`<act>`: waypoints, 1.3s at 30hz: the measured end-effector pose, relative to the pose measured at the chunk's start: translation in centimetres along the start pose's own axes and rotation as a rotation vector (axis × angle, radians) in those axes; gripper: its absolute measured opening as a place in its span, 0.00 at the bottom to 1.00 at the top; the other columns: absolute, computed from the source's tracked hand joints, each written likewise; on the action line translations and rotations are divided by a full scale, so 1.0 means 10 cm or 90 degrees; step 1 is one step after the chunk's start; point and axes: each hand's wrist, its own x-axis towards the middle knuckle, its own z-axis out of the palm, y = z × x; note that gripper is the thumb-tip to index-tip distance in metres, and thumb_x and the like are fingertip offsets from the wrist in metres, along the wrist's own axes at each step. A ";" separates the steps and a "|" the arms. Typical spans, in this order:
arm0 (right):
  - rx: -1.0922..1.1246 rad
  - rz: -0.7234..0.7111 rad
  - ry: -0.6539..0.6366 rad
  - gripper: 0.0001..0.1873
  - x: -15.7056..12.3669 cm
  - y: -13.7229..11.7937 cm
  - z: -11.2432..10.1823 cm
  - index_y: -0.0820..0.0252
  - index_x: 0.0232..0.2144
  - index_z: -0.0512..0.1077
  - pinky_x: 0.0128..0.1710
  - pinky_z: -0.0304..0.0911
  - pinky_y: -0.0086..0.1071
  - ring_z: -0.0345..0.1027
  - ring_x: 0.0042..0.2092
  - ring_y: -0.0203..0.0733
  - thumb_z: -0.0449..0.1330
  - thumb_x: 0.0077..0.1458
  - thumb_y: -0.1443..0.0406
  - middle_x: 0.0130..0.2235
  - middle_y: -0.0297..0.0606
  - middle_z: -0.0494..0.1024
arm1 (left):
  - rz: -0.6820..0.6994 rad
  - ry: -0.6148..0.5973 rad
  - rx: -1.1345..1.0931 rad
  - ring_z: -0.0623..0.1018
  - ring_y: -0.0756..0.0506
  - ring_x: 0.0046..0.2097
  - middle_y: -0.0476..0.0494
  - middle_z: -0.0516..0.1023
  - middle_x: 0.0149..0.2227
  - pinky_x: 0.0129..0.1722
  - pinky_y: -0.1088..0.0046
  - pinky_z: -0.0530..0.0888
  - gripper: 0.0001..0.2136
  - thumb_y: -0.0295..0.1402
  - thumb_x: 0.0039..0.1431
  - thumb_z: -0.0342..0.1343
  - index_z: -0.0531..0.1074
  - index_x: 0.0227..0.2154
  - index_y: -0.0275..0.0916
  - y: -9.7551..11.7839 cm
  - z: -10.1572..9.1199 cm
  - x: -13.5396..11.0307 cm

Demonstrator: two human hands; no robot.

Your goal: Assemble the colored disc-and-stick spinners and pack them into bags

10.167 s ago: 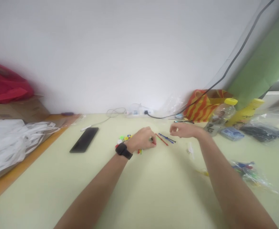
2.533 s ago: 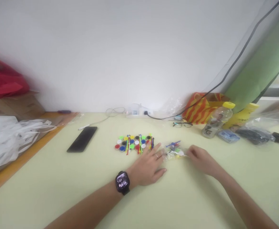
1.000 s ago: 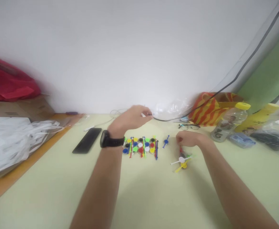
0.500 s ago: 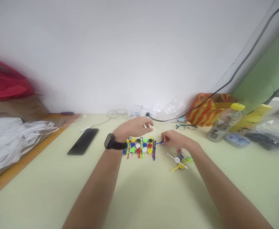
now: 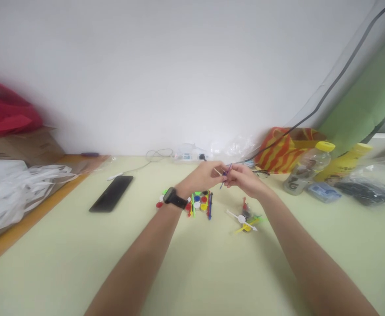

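My left hand (image 5: 206,174), a dark watch on its wrist, and my right hand (image 5: 244,179) meet fingertip to fingertip above the table. Both are closed on a small blue arrow spinner (image 5: 222,183), partly hidden by the fingers. Below my left hand lie rows of coloured round discs (image 5: 197,205), with thin coloured arrow pieces between and beside them. A blue arrow (image 5: 210,206) is at their right end. My left wrist covers part of the rows. Nearer to my right forearm is a loose pile with a white arrow spinner (image 5: 241,219) and a yellow one (image 5: 246,227).
A black phone (image 5: 111,194) lies at left, near white straps (image 5: 21,197) and a cardboard box (image 5: 21,149). A power strip (image 5: 187,158) stands by the wall. At right are glasses, an orange-and-yellow bag (image 5: 274,151), a bottle (image 5: 307,171) and a blue packet (image 5: 323,192).
My right hand has lifted the blue arrow spinner up and away from the rows. My left hand has moved right and closed on it too. The view has shifted slightly.
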 end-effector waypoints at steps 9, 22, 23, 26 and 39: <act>-0.216 0.016 -0.025 0.06 -0.04 0.03 0.06 0.56 0.34 0.68 0.25 0.54 0.27 0.59 0.26 0.33 0.52 0.54 0.65 0.28 0.29 0.67 | 0.001 0.024 0.041 0.78 0.49 0.32 0.49 0.80 0.31 0.31 0.76 0.70 0.02 0.29 0.55 0.61 0.74 0.30 0.37 -0.15 0.08 -0.03; -0.806 0.298 -0.085 0.07 -0.16 -0.11 -0.20 0.59 0.30 0.75 0.31 0.58 0.34 0.74 0.40 0.53 0.67 0.47 0.64 0.36 0.47 0.80 | -0.063 -0.094 0.306 0.79 0.43 0.38 0.47 0.83 0.35 0.38 0.71 0.70 0.05 0.33 0.50 0.68 0.79 0.30 0.41 -0.33 0.30 -0.05; -0.810 0.325 -0.104 0.08 -0.18 -0.14 -0.21 0.59 0.29 0.75 0.30 0.58 0.34 0.75 0.38 0.52 0.68 0.45 0.64 0.35 0.45 0.80 | -0.065 -0.087 0.310 0.79 0.43 0.40 0.46 0.83 0.36 0.39 0.70 0.70 0.06 0.34 0.50 0.69 0.80 0.31 0.41 -0.34 0.27 -0.05; -0.801 0.377 -0.159 0.10 -0.24 -0.18 -0.20 0.58 0.30 0.75 0.28 0.58 0.33 0.74 0.34 0.47 0.69 0.43 0.63 0.32 0.40 0.79 | -0.077 -0.069 0.314 0.79 0.41 0.44 0.45 0.83 0.41 0.40 0.70 0.72 0.11 0.40 0.52 0.68 0.81 0.37 0.42 -0.37 0.17 -0.07; -0.800 0.384 -0.188 0.13 -0.22 -0.19 -0.22 0.57 0.30 0.77 0.28 0.58 0.31 0.74 0.36 0.46 0.65 0.36 0.72 0.34 0.37 0.80 | -0.126 -0.119 0.307 0.80 0.44 0.33 0.44 0.83 0.28 0.36 0.71 0.72 0.07 0.38 0.50 0.67 0.83 0.26 0.40 -0.39 0.02 -0.12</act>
